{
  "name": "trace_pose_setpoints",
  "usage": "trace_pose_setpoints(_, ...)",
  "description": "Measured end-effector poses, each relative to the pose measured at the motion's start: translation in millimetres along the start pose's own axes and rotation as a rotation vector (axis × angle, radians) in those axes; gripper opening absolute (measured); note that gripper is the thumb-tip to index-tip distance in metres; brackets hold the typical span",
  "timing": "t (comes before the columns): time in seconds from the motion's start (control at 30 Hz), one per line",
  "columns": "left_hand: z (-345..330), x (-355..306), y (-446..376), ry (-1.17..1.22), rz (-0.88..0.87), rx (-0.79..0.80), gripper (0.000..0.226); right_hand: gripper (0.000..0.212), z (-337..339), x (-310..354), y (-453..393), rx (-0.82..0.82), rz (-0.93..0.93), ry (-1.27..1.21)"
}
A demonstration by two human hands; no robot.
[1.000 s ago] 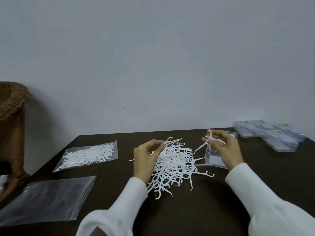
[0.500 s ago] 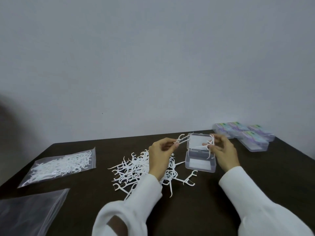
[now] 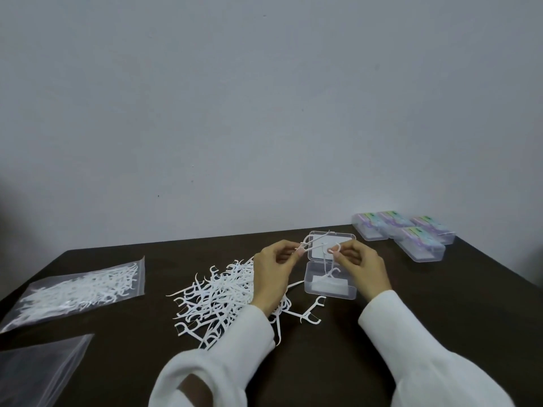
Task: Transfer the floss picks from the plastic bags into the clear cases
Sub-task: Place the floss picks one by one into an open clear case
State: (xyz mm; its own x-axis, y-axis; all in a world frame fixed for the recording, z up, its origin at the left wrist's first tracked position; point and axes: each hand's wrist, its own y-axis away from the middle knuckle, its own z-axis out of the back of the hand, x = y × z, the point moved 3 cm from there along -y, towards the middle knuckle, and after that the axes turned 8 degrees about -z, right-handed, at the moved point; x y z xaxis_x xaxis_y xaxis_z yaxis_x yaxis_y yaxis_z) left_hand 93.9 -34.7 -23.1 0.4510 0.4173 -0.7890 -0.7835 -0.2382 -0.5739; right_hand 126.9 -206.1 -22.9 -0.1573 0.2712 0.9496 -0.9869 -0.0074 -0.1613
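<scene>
A heap of loose white floss picks (image 3: 217,301) lies on the dark table (image 3: 338,362) in the middle. Just right of it stands an open clear case (image 3: 330,284), its lid (image 3: 343,239) tipped back. My left hand (image 3: 274,276) pinches a couple of floss picks (image 3: 311,241) over the case's lid. My right hand (image 3: 363,267) pinches other floss picks (image 3: 330,259) that hang down into the case. A sealed plastic bag full of picks (image 3: 85,289) lies at the left.
An empty flat plastic bag (image 3: 35,368) lies at the front left corner. Several closed clear cases with coloured labels (image 3: 408,235) are grouped at the back right. One stray floss pick (image 3: 310,314) lies in front of the open case. A grey wall rises behind the table.
My view swung right, so the wicker chair at the left left the frame. Both hands carried their picks from over the heap to above the open case and drew closer together.
</scene>
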Motion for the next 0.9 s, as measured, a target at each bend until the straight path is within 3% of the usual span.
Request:
trace_pose_setpoints(0.2,-0.8,7.0,-0.6,-0.007,0.025,-0.005,0.004,0.01,8.1,-4.5,-4.3,-0.073,0.0,0.06)
trace_pose_setpoints(0.4,-2.0,7.7,-1.0,0.036,0.037,-0.014,0.008,0.015,7.5,-4.3,-0.6,-0.137,0.09,0.298)
trace_pose_setpoints(0.53,-6.2,1.7,-0.6,0.083,0.023,0.022,0.005,0.029,1.7,-1.3,1.2,-0.061,0.095,0.317)
trace_pose_setpoints(0.67,-8.5,-0.1,0.9,0.087,0.014,0.051,0.007,0.012,-4.7,-4.8,-0.3,0.023,0.086,0.36)
trace_pose_setpoints(0.77,-7.5,-0.1,1.2,0.11,0.023,0.041,0.004,0.007,-2.1,-5.8,-2.0,-0.011,0.108,0.349)
trace_pose_setpoints(0.9,-6.9,-1.1,0.8,0.14,0.054,0.044,0.001,0.032,-2.6,-0.5,0.0,0.073,0.126,0.186)
